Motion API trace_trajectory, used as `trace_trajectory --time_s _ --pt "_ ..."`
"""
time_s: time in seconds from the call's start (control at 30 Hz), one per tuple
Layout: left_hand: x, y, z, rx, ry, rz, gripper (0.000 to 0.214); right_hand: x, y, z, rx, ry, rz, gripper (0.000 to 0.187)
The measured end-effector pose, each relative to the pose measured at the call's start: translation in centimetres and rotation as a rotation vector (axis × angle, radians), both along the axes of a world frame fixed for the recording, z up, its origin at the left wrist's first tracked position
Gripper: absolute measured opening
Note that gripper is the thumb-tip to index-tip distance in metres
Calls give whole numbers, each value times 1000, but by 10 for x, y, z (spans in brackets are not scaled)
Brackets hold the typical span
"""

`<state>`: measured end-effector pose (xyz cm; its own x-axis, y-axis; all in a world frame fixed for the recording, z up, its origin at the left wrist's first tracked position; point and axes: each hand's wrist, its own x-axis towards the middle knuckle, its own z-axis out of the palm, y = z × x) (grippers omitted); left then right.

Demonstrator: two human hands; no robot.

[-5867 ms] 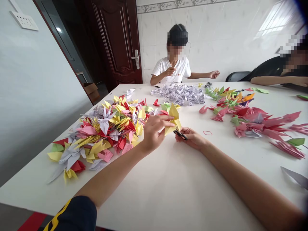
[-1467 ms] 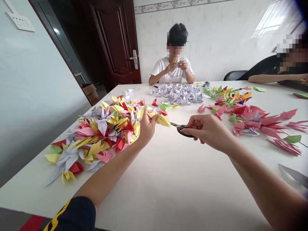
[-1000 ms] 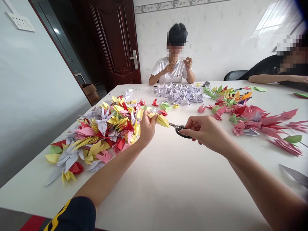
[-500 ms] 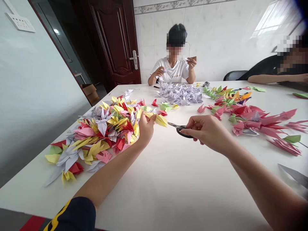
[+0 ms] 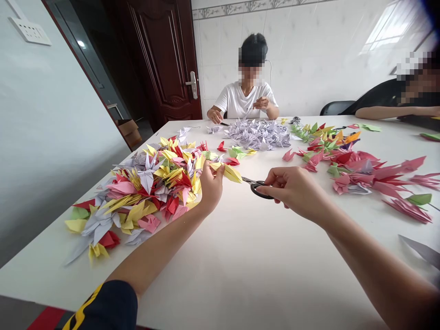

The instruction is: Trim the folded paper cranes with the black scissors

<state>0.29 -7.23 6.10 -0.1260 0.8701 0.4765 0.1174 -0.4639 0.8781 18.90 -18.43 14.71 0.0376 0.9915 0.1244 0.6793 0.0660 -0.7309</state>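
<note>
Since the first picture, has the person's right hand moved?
Yes: the right hand has shifted rightward, closer to the pink paper cranes on the table.

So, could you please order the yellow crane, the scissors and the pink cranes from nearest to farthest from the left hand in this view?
From the left hand:
1. Yellow crane, held there.
2. Scissors, further right.
3. Pink cranes, far right.

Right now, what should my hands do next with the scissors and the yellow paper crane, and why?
Probably ease the black-handled scissors in your right hand a little closer, holding them steady. Their blades are right beside the tip of the yellow origami crane, which your left hand is pinching.
</note>
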Motion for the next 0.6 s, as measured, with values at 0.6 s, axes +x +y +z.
trace_trajectory --time_s 0.6 --pt "4 -4 -4 16 -44 -29 37 -5 3 -8 43 -62 -12 27"
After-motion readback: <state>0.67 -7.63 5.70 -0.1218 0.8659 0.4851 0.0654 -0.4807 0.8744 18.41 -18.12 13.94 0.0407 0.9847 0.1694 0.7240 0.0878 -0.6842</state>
